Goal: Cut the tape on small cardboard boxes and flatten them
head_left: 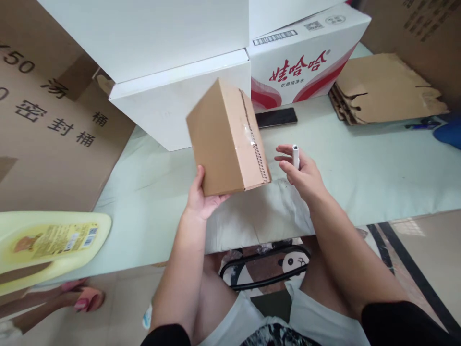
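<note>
- Cardboard box (216, 144): centre of the frame, tilted, lifted over the near part of the table.
- Left hand (206, 199): holding the box at its lower left, thumb on the broad face, fingers under the bottom edge.
- Right hand (304, 177): to the right of the box and apart from it, fingers loosely curled around a small white stick (296, 157) (exact kind not clear).
- Progress, by judgement: the box is folded into shape, and the faces in view look shut. Clear tape (248, 134) shows on the narrow side. Whether the dark, toothed line there is cut or whole, I cannot tell; the contents and far sides are hidden, so what is left stays open.
- Materials: box of plain matt brown board, flat-faced, crisp-edged; the tape is glossy (it catches the light).
- Table cover (144, 187): pale green, smooth, faintly creased.
- Phone (277, 117): dark flat slab, just behind the box.
- White carton (306, 72): upper right of centre, red print; a plain white box (154, 110) stands to its left.
- Flattened cardboard (392, 89): stacked at upper right, edges notched.
- Yellow bottle (103, 226): lower left, rounded plastic, labelled.
</note>
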`<state>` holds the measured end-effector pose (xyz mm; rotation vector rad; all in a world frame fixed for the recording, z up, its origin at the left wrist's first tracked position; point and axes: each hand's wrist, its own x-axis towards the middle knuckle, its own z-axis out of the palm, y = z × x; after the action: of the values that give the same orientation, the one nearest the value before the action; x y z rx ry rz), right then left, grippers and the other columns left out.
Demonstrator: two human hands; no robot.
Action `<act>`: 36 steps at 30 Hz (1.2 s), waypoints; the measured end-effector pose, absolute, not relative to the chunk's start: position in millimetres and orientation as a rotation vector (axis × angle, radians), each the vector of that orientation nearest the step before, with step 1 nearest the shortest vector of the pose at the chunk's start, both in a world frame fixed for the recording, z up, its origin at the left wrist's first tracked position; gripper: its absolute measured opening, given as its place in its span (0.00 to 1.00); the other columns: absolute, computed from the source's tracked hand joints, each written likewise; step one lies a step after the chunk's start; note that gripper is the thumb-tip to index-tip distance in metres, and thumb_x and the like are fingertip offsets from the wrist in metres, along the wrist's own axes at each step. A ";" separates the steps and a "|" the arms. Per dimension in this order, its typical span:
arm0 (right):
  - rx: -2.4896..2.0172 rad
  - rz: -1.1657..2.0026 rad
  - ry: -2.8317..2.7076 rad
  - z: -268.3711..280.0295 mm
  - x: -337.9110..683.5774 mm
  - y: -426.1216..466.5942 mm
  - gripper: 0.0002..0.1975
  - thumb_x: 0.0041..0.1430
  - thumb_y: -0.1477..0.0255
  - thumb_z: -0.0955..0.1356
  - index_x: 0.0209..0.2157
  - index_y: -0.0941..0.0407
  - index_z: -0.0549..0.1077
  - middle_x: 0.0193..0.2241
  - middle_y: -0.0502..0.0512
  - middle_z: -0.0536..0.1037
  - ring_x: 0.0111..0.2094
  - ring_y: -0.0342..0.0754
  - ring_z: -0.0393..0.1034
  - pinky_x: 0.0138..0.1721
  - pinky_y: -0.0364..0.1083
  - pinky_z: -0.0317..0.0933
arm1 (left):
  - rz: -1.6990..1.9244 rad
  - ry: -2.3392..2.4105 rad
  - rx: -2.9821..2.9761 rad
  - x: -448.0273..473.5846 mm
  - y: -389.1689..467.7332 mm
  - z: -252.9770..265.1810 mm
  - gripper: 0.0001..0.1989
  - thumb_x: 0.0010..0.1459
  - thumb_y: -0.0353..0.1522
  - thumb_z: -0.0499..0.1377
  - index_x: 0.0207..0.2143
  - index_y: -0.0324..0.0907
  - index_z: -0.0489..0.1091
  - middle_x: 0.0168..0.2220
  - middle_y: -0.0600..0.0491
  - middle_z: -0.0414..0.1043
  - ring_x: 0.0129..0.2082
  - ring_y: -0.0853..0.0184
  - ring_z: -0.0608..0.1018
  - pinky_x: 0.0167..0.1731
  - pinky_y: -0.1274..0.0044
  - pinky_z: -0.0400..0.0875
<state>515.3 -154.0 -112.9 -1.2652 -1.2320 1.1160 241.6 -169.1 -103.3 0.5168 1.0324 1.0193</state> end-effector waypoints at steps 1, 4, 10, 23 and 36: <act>-1.237 1.121 -1.253 -111.7 515.0 -154.9 0.27 0.53 0.55 0.74 0.52 0.50 0.75 0.56 0.59 0.78 0.56 0.61 0.74 0.54 0.61 0.70 | 0.964 0.986 0.446 247.9 -170.1 -107.0 0.33 0.60 0.55 0.61 0.58 0.44 0.68 0.54 0.43 0.78 0.50 0.51 0.81 0.42 0.62 0.82; -1.180 1.117 -1.258 -110.4 518.3 -156.5 0.31 0.52 0.50 0.74 0.54 0.49 0.76 0.55 0.56 0.79 0.57 0.61 0.73 0.62 0.63 0.65 | 0.840 0.950 0.357 262.6 -173.5 -117.0 0.24 0.63 0.48 0.62 0.52 0.40 0.72 0.45 0.44 0.81 0.41 0.58 0.83 0.36 0.70 0.80; -1.153 1.201 -1.288 -100.0 534.0 -161.6 0.27 0.55 0.51 0.73 0.54 0.47 0.78 0.58 0.54 0.77 0.60 0.62 0.71 0.63 0.64 0.63 | 0.511 1.191 0.649 270.3 -175.9 -120.7 0.18 0.59 0.42 0.68 0.46 0.39 0.75 0.35 0.47 0.81 0.28 0.65 0.82 0.33 0.73 0.78; -1.257 0.910 -1.791 -67.1 525.2 -171.2 0.20 0.57 0.63 0.71 0.52 0.51 0.78 0.52 0.57 0.78 0.54 0.57 0.74 0.58 0.57 0.67 | 1.221 1.208 2.220 276.8 -192.4 -75.3 0.18 0.66 0.41 0.55 0.53 0.45 0.73 0.57 0.47 0.76 0.64 0.55 0.72 0.66 0.57 0.65; -1.240 0.368 -1.104 -62.0 522.4 -174.0 0.13 0.64 0.64 0.66 0.28 0.55 0.76 0.23 0.52 0.73 0.22 0.43 0.66 0.24 0.45 0.57 | 0.938 1.216 2.410 302.2 -205.9 -77.9 0.24 0.62 0.41 0.57 0.57 0.44 0.76 0.62 0.46 0.70 0.69 0.47 0.61 0.68 0.54 0.58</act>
<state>522.4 -174.0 -62.0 -1.2396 -1.1042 0.3684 302.2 -205.9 -77.9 2.4100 1.2163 0.9383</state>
